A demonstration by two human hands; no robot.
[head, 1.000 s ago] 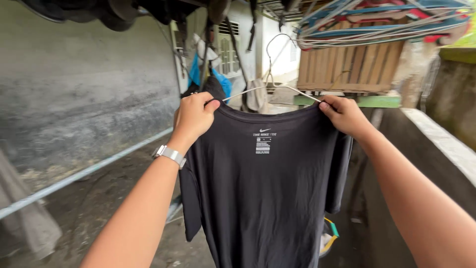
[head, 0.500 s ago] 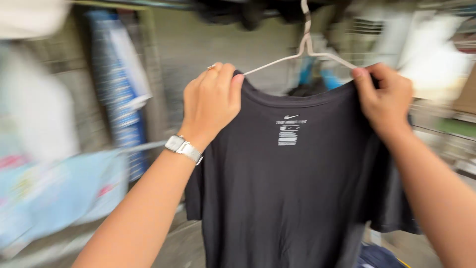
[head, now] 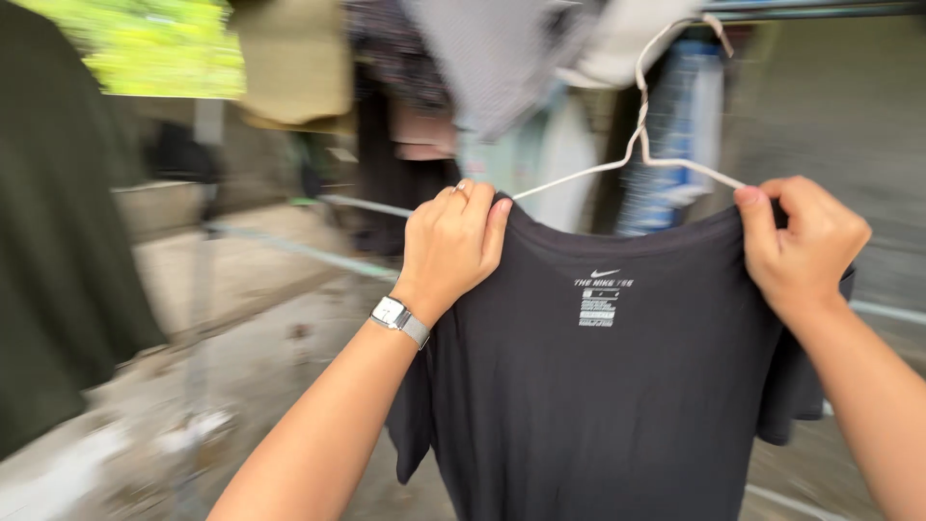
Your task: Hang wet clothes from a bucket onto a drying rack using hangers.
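Here the left hand (head: 451, 246) and right hand (head: 799, 241) each pinch a shoulder of the black shirt (head: 608, 386) on its wire hanger (head: 641, 145) — hook up near the top rail (head: 820, 10), among hung clothes

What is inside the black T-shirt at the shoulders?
A white wire hanger shows above the black T-shirt; both hands, left hand and right hand, and cloth cover its ends.

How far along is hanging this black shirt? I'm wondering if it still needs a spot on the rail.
Done: the black T-shirt sits on the white wire hanger. In hand: the left hand and right hand each grip a shoulder. Left: the hook looks free of the rail above, though motion blur makes that uncertain.
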